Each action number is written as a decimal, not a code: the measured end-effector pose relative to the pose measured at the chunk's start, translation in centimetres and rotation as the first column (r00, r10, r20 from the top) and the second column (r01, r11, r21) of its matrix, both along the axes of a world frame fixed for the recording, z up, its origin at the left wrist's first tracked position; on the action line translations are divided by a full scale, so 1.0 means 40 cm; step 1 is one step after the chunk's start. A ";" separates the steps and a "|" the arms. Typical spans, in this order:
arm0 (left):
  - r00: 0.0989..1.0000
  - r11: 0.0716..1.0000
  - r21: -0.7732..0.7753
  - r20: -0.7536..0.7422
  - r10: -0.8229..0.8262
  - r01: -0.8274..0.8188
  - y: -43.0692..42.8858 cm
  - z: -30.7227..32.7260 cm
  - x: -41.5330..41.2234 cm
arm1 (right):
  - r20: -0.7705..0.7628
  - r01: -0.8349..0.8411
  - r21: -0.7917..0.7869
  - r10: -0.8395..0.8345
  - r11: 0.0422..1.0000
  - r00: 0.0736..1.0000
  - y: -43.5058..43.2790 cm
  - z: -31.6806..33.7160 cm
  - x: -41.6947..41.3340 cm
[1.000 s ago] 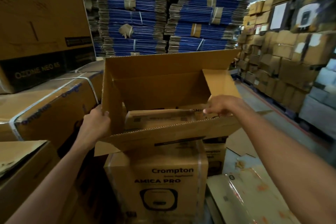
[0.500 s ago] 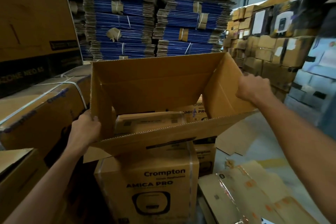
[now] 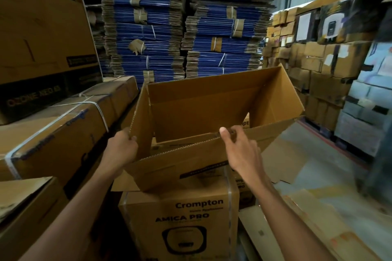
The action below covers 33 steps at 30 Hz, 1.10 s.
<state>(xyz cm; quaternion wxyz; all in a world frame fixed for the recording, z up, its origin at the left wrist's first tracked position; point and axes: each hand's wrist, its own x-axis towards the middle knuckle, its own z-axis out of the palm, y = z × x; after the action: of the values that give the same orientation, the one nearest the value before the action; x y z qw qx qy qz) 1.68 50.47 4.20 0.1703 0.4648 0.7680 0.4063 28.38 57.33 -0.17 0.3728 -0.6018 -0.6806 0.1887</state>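
Empty carton (image 3: 203, 108), held above Crompton box (image 3: 180, 214): my left hand (image 3: 122, 148) grips the left edge, fingers (image 3: 133, 138) curled, steadying; right hand (image 3: 239, 150) pinches the near edge, probably to square it

Free to pass into the open carton (image 3: 201, 108) and over the floor (image 3: 318, 148) at right. Blocked left by the strapped box (image 3: 59, 133), underneath by the Crompton box (image 3: 180, 207).

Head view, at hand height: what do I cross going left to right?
Strapped carton → left hand, gripping the left flap of the open box → right hand, pinching its near rim → flat cardboard on the floor → wall of stacked cartons.
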 end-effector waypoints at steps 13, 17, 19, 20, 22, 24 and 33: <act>0.930 0.927 -0.109 -0.039 -0.365 0.359 -0.052 0.041 0.151 | -0.086 -0.005 0.100 0.014 0.995 0.996 0.181 0.120 -0.120; 0.805 0.805 -0.101 0.197 -0.560 0.585 -0.088 0.045 0.160 | 0.012 -0.045 0.110 0.044 0.993 0.999 0.209 0.133 -0.140; 0.701 0.687 -0.155 0.249 -0.668 0.710 -0.110 0.014 0.138 | 0.057 -0.068 0.113 0.062 0.991 0.996 0.213 0.126 -0.137; 0.672 0.645 -0.187 0.210 -0.710 0.741 -0.118 -0.011 0.125 | 0.061 -0.075 0.126 0.068 0.989 0.996 0.217 0.120 -0.137; 0.719 0.692 -0.246 0.031 -0.695 0.679 -0.122 -0.086 0.101 | 0.058 -0.082 0.130 0.075 0.988 0.996 0.224 0.116 -0.140; 0.803 0.816 -0.252 -0.180 -0.568 0.521 -0.105 -0.182 0.077 | 0.040 -0.112 0.114 0.108 0.987 0.993 0.226 0.118 -0.148; 0.982 0.959 0.227 0.045 -0.184 0.169 -0.039 -0.210 0.127 | -0.383 -0.390 0.014 0.365 0.921 0.848 0.198 0.050 -0.163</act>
<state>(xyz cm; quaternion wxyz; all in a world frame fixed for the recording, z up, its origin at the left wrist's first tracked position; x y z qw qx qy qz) 6.74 48.92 -4.22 0.1781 0.5338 0.6674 0.4878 21.85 65.27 1.85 0.4332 -0.4200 -0.6942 0.3925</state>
